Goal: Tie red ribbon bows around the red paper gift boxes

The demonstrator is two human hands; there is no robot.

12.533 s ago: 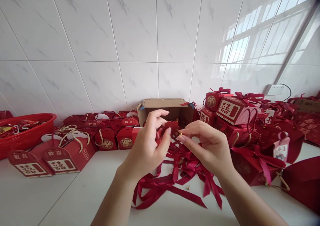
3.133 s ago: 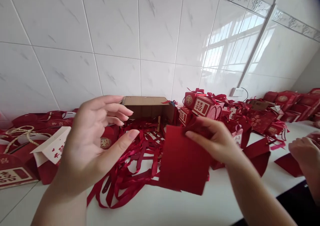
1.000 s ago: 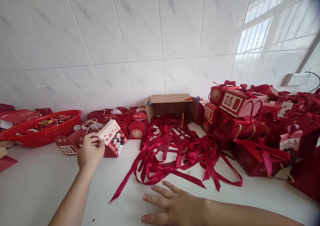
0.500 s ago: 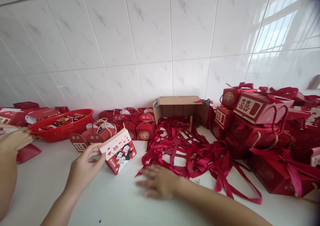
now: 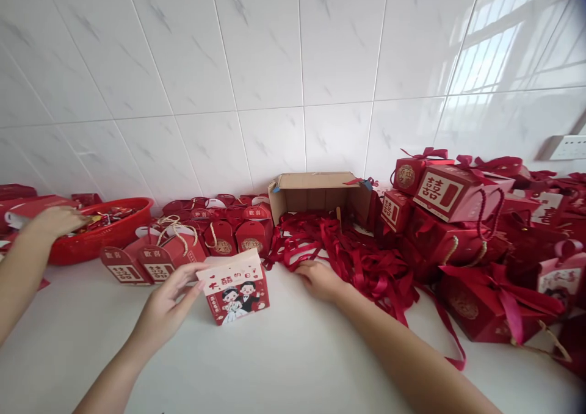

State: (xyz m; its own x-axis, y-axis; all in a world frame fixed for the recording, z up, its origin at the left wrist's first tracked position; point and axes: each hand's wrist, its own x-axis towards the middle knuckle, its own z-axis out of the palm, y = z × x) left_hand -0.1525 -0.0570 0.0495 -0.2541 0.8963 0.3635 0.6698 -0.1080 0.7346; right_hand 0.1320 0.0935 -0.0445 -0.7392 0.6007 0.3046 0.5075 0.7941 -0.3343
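My left hand (image 5: 171, 304) grips the upper left edge of a red and cream candy box (image 5: 240, 295) printed with a cartoon couple. The box stands on the white tabletop, its top flap up. At the front left edge of a heap of dark red ribbons (image 5: 366, 273), my right hand (image 5: 323, 281) has its fingers curled into the ribbons; their tips are partly hidden. Two red boxes with rope handles (image 5: 171, 249) stand behind my left hand.
At far left, another person's hand (image 5: 55, 221) reaches into a red basin (image 5: 98, 243) of wrapped sweets. An open cardboard carton (image 5: 315, 185) lies against the tiled wall behind the ribbons. Stacked red gift boxes (image 5: 451, 194) with bows fill the right side. Several small red boxes (image 5: 251, 234) line the back.
My right hand has moved away from me, and the ribbons near it are bunched farther back. The candy box now stands more upright. The other person's hand has moved to the basin.
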